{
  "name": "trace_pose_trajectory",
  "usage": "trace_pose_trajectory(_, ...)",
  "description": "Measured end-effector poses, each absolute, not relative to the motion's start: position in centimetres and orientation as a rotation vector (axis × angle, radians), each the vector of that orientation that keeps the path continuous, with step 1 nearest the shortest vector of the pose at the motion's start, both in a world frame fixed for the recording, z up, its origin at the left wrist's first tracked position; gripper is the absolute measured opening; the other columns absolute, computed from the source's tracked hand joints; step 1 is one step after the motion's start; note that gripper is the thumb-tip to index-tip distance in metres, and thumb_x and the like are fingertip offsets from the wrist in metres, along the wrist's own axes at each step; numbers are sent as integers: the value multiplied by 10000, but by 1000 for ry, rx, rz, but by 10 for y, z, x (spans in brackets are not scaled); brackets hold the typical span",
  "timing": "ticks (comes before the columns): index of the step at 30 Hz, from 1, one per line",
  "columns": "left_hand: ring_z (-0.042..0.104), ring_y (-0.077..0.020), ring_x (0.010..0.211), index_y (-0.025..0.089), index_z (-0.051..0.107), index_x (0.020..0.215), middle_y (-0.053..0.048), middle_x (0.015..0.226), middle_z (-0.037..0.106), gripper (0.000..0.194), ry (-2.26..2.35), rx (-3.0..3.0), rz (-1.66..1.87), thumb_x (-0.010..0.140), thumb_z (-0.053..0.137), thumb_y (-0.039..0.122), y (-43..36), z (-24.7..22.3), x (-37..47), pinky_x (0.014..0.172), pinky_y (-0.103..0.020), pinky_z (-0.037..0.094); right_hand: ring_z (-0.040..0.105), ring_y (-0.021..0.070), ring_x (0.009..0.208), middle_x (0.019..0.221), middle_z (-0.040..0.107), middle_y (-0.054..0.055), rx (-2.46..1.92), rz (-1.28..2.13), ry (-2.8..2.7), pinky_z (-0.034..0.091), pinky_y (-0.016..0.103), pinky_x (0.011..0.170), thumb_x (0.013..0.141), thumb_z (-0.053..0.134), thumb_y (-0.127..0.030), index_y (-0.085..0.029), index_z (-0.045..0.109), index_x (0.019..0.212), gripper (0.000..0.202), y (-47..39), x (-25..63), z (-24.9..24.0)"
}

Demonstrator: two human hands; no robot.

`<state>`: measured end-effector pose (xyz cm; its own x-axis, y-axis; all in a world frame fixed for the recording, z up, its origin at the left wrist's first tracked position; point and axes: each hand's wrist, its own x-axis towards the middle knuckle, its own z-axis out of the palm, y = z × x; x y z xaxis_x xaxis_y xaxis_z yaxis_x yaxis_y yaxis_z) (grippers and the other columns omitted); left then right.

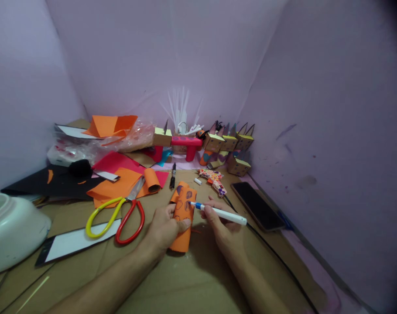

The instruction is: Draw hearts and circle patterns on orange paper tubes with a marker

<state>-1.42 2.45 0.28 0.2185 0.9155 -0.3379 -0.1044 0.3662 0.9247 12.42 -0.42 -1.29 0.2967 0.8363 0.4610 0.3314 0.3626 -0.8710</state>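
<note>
My left hand (pixel 164 229) is closed around an orange paper-covered tube (pixel 183 240), its thumb pressed on the front. Outlined spots cover the upper part of the tube, and some are filled in dark. A shorter orange piece sticks out at its upper left. In my right hand (pixel 223 226) is a white marker (pixel 224 214) with a blue collar; its tip meets the tube near one of the spots. A small white cap (pixel 197 181) lies beyond the tube, and a black marker (pixel 173 175) is close by.
Scissors (pixel 132 192) with yellow and red handles lie at left, near orange paper (pixel 110 187) and a short orange tube (pixel 152 179). A white bowl (pixel 18 235) stands far left. A glue gun (pixel 214 179) with a cord and a phone (pixel 257 205) are right. Cardboard animal heads (pixel 214 142) line the back.
</note>
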Motion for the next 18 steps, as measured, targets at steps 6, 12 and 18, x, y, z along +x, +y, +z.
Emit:
trace_pose_trajectory(6,570,-153,582,118,637,760,-14,627,633,266,1102,941,865,496,672,135,24,3,-14,568,-254,433,623,155,607,610,645,-11,-1198,489,-1273,393,462,966,784,594,-296,-191,675,785,133,-3,124,-15)
trace_pose_trajectory(12,572,-158,601,108,635,784,-21,644,633,309,1109,935,870,480,679,145,24,4,-14,567,-249,439,608,147,611,591,618,-21,-1243,481,-1266,387,438,970,793,574,-297,-189,659,726,153,-4,123,-12)
trace_pose_trajectory(18,565,-148,600,96,627,811,-32,675,642,331,1112,936,856,487,674,149,24,1,-15,582,-253,444,563,127,551,568,599,-24,-1261,490,-1265,399,431,956,795,561,-291,-185,635,654,191,-5,124,-8)
